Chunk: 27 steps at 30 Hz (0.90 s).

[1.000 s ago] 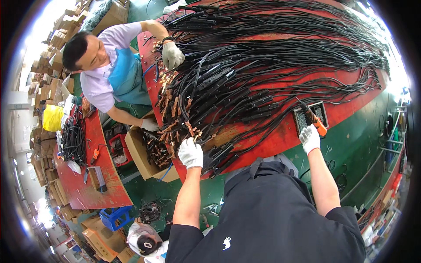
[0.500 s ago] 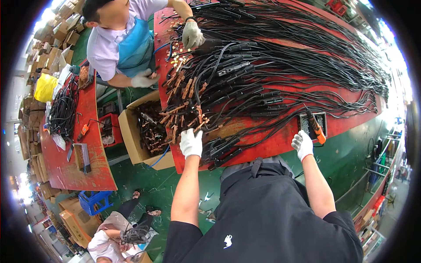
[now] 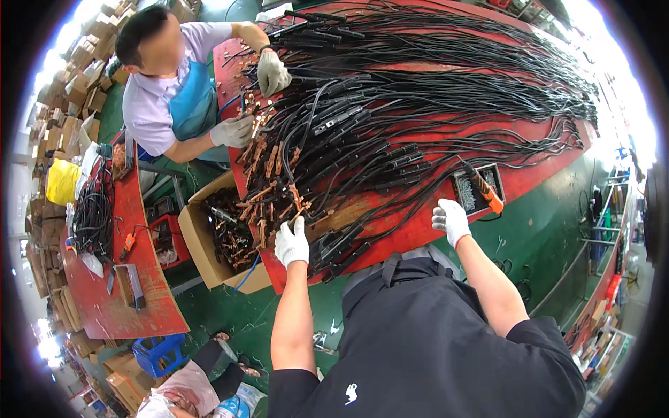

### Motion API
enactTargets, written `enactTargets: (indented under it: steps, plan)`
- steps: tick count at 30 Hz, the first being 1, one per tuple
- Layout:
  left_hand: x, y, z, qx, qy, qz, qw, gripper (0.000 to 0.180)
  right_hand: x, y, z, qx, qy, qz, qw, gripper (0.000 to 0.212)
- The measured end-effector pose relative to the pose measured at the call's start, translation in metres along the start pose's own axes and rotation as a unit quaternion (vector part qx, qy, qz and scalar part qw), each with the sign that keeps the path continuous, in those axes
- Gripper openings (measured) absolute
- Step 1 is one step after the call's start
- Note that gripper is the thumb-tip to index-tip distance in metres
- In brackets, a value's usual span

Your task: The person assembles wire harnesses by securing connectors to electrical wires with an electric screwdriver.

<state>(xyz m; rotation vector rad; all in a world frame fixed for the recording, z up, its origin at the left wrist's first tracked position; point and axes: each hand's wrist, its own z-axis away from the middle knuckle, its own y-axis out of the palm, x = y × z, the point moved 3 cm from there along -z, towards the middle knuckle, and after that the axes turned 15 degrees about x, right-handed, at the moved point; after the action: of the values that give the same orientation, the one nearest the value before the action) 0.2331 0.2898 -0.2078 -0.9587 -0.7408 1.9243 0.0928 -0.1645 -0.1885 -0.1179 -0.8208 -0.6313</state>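
The copper-ended cable (image 3: 298, 203) lies at the near edge of the red tabletop (image 3: 418, 233), pinched by the left hand (image 3: 291, 244) fingers. The right hand (image 3: 451, 220) is loosely curled beside the orange tool (image 3: 481, 187). A cardboard box (image 3: 209, 254) stands left of the tabletop; a co-worker (image 3: 171, 90) works beyond it.

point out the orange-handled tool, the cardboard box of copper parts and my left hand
orange-handled tool (image 3: 486, 190), head view, on its orange handle
open cardboard box of copper parts (image 3: 197, 244), head view, on its left wall
white-gloved left hand (image 3: 291, 244), head view, on the glove's back
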Motion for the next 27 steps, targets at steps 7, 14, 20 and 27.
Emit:
enactTargets:
  steps: [7,14,20,27]
  plan:
    - [0.013,0.002,0.012,-0.023,0.066,0.092,0.993,0.068,0.000,-0.007,0.007,0.015,-0.021,0.020,0.999,0.031]
    - [-0.002,0.002,0.018,-0.042,0.000,0.149,0.988,0.058,-0.014,-0.040,0.013,0.012,-0.009,0.003,1.000,0.032]
    - [0.019,-0.012,0.002,0.035,-0.065,0.166,0.983,0.068,-0.022,-0.046,0.015,0.023,0.005,-0.005,1.000,0.031]
    - [-0.054,-0.018,0.055,0.263,-0.124,0.352,0.890,0.053,-0.028,-0.070,0.013,0.012,0.014,-0.033,0.999,0.030]
